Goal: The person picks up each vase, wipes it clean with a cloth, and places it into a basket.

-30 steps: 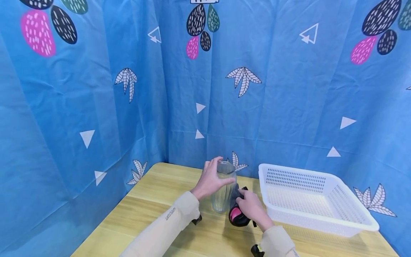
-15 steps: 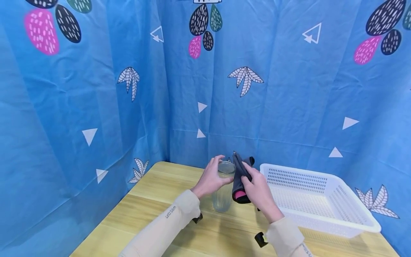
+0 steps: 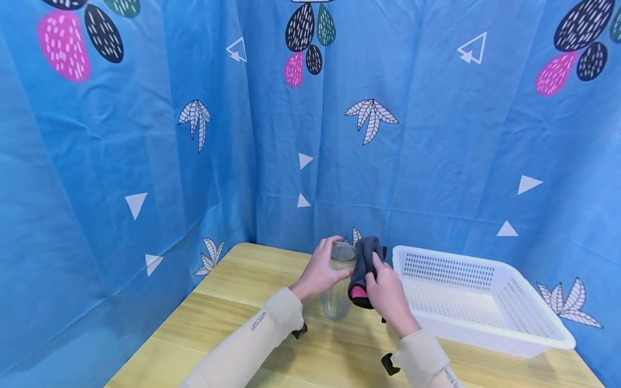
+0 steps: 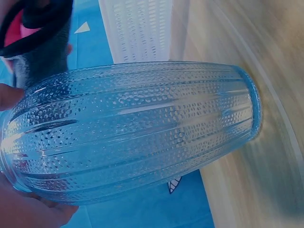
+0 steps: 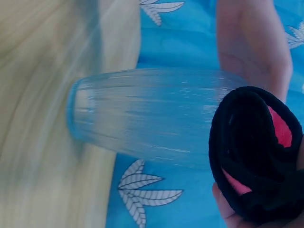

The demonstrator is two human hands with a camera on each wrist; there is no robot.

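Observation:
A clear, ribbed glass vase [image 3: 336, 296] stands upright on the wooden table. Around its upper part, just below the rim, curl the thumb and fingers of my left hand [image 3: 321, 271]. Close to the vase's right side, my right hand [image 3: 390, 293] grips a dark grey fabric piece [image 3: 365, 264] with a black-bound opening and pink lining, held above the table. In the right wrist view the black cuff-like opening [image 5: 216, 128] faces the camera and overlaps the vase's upper end. From the left wrist, the vase's dimpled glass [image 4: 142, 128] fills the middle of the view.
A white perforated plastic basket [image 3: 485, 337] sits on the right of the wooden table [image 3: 233, 291], just beyond my right hand. Blue patterned curtains [image 3: 368, 178] hang behind the table and along its left side. A black strap shows at each wrist.
My right hand has lifted the grey fabric piece off the table beside the vase; its top has since folded over and it has dipped slightly. My left hand stays on the vase.

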